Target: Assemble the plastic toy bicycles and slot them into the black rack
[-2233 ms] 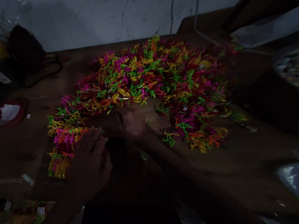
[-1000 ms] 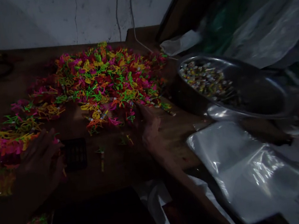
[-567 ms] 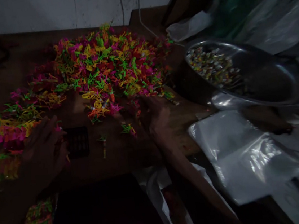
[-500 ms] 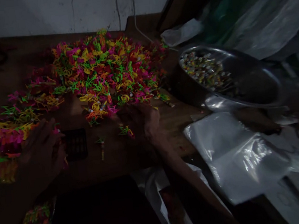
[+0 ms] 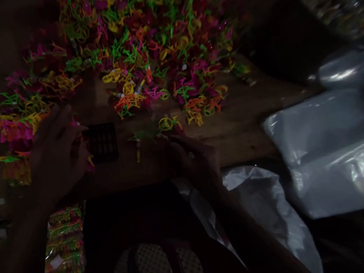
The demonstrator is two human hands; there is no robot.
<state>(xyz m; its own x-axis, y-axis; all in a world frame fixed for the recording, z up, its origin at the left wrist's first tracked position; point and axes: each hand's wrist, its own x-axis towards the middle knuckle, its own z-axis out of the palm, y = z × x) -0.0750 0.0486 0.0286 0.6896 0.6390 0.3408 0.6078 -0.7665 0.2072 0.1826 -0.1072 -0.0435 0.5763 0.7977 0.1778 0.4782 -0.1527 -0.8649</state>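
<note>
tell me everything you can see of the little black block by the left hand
The small black block is a rectangle with rows of pale dots across its top, like a grid; its material is too dim to tell. It lies flat on the wooden table, beside the pile of bright plastic pieces. The left hand sits at its left edge, seemingly touching it; the right hand is apart, to its right.

Bare left hand (image 5: 56,156) and right hand (image 5: 197,161), bare forearms, dark lap clothing (image 5: 128,216).
</note>
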